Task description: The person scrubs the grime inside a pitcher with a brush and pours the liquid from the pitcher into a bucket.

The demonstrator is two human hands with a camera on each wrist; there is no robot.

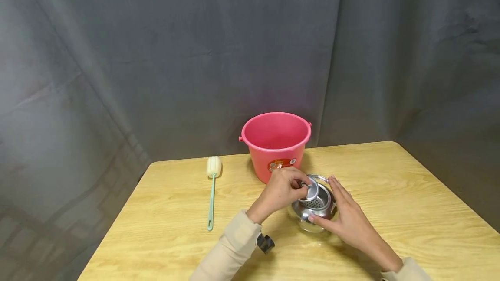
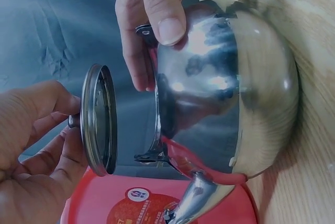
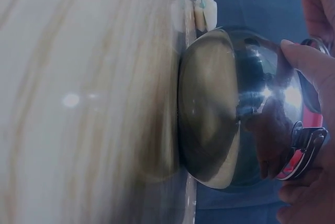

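Observation:
Between the fingertips of my left hand [image 1: 282, 189], a small round metal lid [image 2: 99, 122] is pinched by its knob. It is tilted over the mouth of a shiny steel teapot [image 1: 306, 217], which stands on the table. A perforated strainer [image 1: 318, 203] shows inside the mouth. My right hand [image 1: 349, 218] holds the teapot by its right side, thumb on the shoulder at the front and fingers at the back near the handle hinge. The handle [image 1: 321, 178] is folded down towards the back. In the left wrist view, the spout [image 2: 201, 198] points towards the bucket.
A pink bucket [image 1: 255, 157] with a red label stands right behind the teapot. To the left lies a sponge bottle brush [image 1: 214, 166] with a pale green handle. Grey curtains [image 1: 195, 55] hang behind the wooden table [image 1: 156, 229].

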